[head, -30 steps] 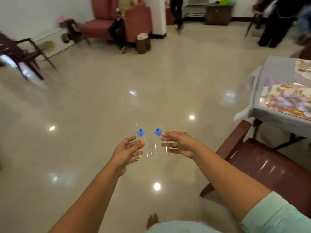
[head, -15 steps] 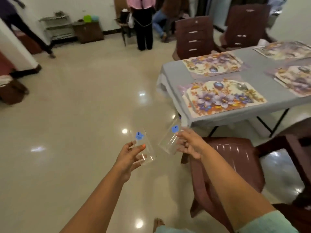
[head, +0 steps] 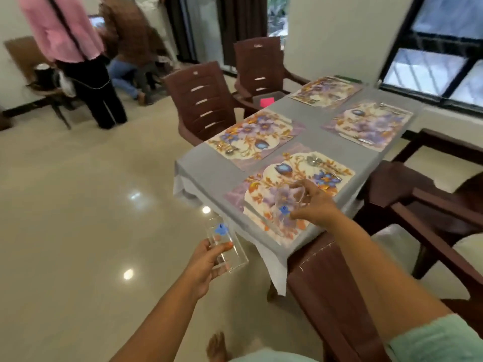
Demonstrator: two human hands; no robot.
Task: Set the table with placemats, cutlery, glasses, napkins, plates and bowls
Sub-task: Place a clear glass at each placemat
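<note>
My left hand (head: 206,265) grips a clear glass (head: 226,244) with a blue sticker, held over the floor just left of the table's near corner. My right hand (head: 317,205) holds a second clear glass (head: 286,207) with a blue sticker above the nearest floral placemat (head: 274,178). The grey-clothed table (head: 198,165) carries several floral placemats. A spoon and other cutlery (head: 317,162) lie on the nearest mat's far side, and a spoon (head: 228,150) lies on the mat (head: 256,134) beyond it.
Brown plastic chairs stand round the table: one (head: 337,296) right below my right arm, one (head: 201,100) at the far left side, another (head: 258,66) behind it, more on the right (head: 428,194). People (head: 86,61) stand at the back left. A window (head: 444,48) is at the right.
My view swung right and nearer to the table. My right hand has carried its glass over the nearest placemat; my left hand still holds its glass beside the table corner.
</note>
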